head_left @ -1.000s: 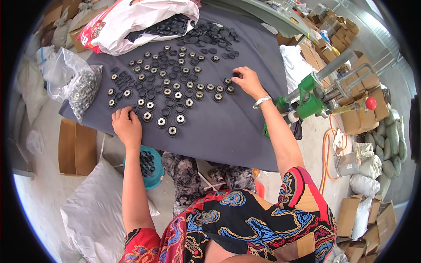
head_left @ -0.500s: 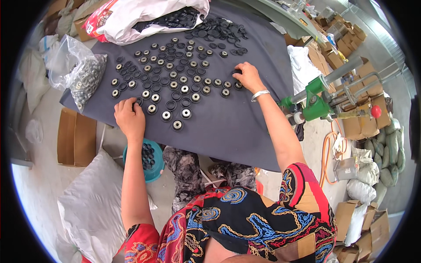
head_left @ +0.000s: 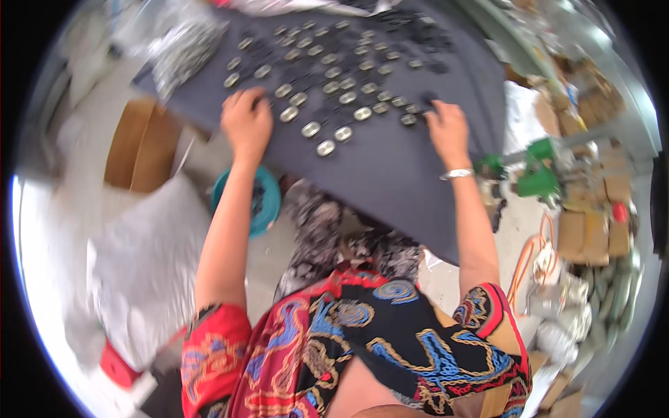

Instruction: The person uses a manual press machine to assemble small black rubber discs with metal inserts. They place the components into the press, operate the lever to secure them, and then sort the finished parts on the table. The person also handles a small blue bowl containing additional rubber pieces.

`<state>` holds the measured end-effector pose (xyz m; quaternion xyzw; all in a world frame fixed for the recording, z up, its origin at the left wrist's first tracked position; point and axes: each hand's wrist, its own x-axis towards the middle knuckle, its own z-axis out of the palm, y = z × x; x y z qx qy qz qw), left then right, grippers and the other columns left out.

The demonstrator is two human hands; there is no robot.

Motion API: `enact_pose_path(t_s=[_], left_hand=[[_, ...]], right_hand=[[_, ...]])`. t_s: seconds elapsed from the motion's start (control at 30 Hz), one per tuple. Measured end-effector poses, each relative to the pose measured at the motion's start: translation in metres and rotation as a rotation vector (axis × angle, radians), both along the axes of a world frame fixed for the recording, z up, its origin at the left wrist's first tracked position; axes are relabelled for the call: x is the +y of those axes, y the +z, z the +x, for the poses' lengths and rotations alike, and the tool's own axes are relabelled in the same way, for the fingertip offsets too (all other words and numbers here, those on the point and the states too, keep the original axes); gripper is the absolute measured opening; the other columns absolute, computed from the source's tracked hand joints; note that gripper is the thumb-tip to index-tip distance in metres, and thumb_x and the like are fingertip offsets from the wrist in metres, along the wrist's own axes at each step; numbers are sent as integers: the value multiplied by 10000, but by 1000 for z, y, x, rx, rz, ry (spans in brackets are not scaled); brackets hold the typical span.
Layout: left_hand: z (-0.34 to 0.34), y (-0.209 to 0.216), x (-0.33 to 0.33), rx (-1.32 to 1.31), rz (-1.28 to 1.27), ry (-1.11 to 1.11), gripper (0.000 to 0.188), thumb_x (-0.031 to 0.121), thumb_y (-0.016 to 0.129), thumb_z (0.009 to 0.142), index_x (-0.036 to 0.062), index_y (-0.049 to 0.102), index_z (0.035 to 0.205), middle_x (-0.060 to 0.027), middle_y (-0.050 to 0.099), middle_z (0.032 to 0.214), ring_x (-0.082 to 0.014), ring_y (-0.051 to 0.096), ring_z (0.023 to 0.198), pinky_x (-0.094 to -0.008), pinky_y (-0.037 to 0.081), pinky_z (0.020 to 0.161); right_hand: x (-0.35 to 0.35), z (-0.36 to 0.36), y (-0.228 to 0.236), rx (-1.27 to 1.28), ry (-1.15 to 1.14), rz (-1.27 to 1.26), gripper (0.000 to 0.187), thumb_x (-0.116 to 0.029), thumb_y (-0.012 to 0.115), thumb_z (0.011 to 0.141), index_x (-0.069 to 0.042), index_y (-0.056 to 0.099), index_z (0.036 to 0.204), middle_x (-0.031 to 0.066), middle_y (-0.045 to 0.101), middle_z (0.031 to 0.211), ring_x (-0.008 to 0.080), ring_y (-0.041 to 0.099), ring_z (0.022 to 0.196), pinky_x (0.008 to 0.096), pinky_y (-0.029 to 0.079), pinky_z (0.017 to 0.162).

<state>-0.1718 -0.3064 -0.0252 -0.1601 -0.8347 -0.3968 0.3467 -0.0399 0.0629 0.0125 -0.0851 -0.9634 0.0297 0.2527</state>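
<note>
Work stands at a part-way stage, as far as the blur allows. On the dark grey cloth-covered tabletop [head_left: 390, 171] lies a spread of small round black pieces with bright metallic centres [head_left: 325, 147]; these appear the further advanced. Among them sit plain dark round pieces without visible metal [head_left: 260, 51], judged outstanding; an exact count is not possible. A heap of loose, flat black pieces [head_left: 421, 33] lies at the far right of the cloth, apparently unused stock. A clear plastic bag of silvery parts [head_left: 185, 56] rests at the left edge.

The left hand [head_left: 247, 127], fingers curled, is at the near-left border of the spread, with something dark at its fingertips. The right hand [head_left: 449, 129] is at the right border, its fingertips beside a dark piece. Whether either grips firmly cannot be told. Below, a round teal plastic basin [head_left: 274, 212] contains dark pieces.
</note>
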Motion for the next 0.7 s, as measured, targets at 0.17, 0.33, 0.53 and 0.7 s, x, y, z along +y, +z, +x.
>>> enact_pose_path(t_s=[0.17, 0.33, 0.53, 0.7], left_hand=[[30, 7, -51, -475, 1050, -312, 231, 50, 608, 876, -47, 656, 1081, -110, 670, 1037, -179, 635, 922, -281, 494, 783], [88, -161, -151, -727, 834, 261, 208, 36, 628, 816, -9, 688, 1010, -68, 685, 876, -141, 644, 799, -265, 485, 667], [131, -308, -162, -847, 118, 455, 358, 120, 658, 726, 37, 673, 1074, -161, 695, 932, -349, 663, 876, -428, 511, 800], [73, -319, -129, -909, -131, 388, 568, 234, 733, 700, 89, 587, 1229, -198, 625, 1128, -394, 606, 1023, -456, 484, 901]], right_hand=[[-50, 33, 7, 63, 130, -280, 222, -90, 635, 867, -24, 645, 1079, 111, 624, 964, 264, 606, 840, 358, 490, 756], [-55, 80, -14, 66, 85, -466, 182, -53, 617, 894, -9, 655, 1066, 103, 636, 945, 198, 613, 782, 305, 492, 715], [-53, 95, -23, 64, 47, -501, 165, -50, 589, 915, 2, 655, 1057, 100, 648, 971, 194, 618, 854, 301, 490, 760], [-53, 95, -24, 16, 5, -455, 160, -44, 571, 910, 5, 654, 1037, 116, 648, 967, 224, 621, 856, 305, 487, 758]])
